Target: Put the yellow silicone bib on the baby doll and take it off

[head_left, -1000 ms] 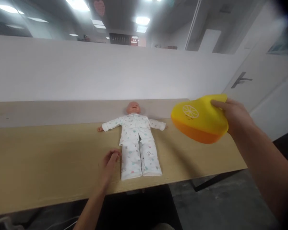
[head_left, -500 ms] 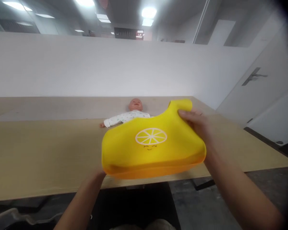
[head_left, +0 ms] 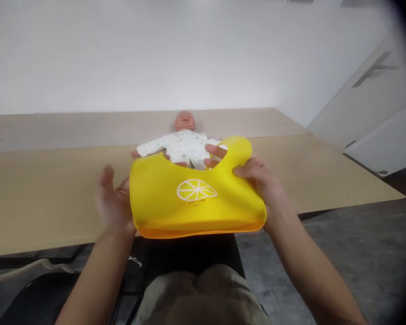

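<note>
A yellow bib (head_left: pixel 155 194) with a lemon slice and a small smile printed on it hangs over the table's front edge, its orange lower edge toward me. My right hand (head_left: pixel 257 176) grips its neck strap at the right, thumb in front and fingertips showing through the neck opening. Behind the bib's left side is my left hand (head_left: pixel 115 203), thumb raised and apart, some fingers hidden by the bib. Beyond the bib a doll (head_left: pixel 185 121) in a white patterned top lies face up on the table, its lower body covered from view.
The wooden table (head_left: pixel 54 194) spans the view, with a greyish strip along its back by a white wall. A door with a handle (head_left: pixel 374 70) stands at the right. A black chair (head_left: pixel 43 300) is at the lower left.
The view has tilted down. The bib has come lower and slightly left, showing more of the doll. My left hand, mostly hidden before, now shows with its thumb spread.
</note>
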A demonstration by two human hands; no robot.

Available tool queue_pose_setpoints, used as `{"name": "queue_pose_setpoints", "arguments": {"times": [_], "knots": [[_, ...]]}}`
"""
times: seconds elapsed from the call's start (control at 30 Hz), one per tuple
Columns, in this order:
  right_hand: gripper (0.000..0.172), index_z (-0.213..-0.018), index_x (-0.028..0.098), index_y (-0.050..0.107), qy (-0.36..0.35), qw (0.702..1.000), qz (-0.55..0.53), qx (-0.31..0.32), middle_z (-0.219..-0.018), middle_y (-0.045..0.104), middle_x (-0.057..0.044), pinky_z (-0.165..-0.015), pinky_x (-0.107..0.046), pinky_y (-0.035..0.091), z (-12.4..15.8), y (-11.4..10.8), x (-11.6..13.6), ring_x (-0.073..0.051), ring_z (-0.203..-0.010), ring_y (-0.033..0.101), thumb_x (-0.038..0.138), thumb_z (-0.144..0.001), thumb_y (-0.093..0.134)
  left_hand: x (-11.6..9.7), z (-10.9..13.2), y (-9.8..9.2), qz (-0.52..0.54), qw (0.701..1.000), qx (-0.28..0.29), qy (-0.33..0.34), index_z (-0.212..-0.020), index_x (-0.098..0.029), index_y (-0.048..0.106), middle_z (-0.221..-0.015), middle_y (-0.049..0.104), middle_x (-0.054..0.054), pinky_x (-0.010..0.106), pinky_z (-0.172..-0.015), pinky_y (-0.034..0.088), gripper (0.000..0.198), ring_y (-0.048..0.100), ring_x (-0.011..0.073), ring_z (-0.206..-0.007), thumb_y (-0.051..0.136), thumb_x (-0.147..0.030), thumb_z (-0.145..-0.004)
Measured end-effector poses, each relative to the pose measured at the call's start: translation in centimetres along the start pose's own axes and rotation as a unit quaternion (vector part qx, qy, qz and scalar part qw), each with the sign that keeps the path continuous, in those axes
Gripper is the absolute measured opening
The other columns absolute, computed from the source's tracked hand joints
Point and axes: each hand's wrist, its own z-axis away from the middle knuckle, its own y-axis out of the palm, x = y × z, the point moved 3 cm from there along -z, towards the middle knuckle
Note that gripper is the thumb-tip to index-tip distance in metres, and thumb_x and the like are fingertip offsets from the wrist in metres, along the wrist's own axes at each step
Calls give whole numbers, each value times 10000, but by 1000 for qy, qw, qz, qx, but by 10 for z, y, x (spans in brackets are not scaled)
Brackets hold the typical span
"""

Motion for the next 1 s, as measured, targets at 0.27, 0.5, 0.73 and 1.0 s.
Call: {"name": "queue_pose_setpoints", "arguments": {"times": [0.27, 0.5, 0.73, 1.0], "knots": [[432, -1017, 303, 677, -37, 992, 51, -105, -1095, 706, 22, -868, -403, 548, -12, -22, -5, -270, -1163, 601, 299, -586, 636, -1, -25, 35, 13, 989, 120, -90, -1216, -82, 617, -1277, 648, 121, 504, -1059, 427, 419, 514, 365, -1272, 610, -264, -838], [441, -1112, 372, 654, -33, 992, 114, 49, -1273, 627, 107, -916, -339, 486, -64, -13, 23, -197, -1250, 537, 310, -682, 582, -24, -65, 49, -3, 992, 126, -16, -1197, 8, 577, -1422, 517, 155, 619, -988, 396, 402, 449, 411, -1274, 355, -88, -876], [418, -1250, 300, 583, -50, 992, 119, 16, -1185, 674, 41, -950, -282, 498, -126, -17, 33, -157, -1188, 580, 360, -837, 560, -45, -111, 62, 21, 981, 191, 28, -1447, -184, 378, -1448, 501, 44, 454, -982, 436, 496, 492, 293, -1226, 239, -72, -984], [210, -970, 261, 631, -85, 996, 28, 4, -867, 683, 39, -869, -274, 547, -218, -47, 41, -147, -925, 653, 217, -833, 479, -64, -188, 53, -2, 981, 188, 50, -1416, -48, 317, -1462, 454, 81, 416, -866, 464, 620, 463, 271, -1232, 69, -39, -847]]}}
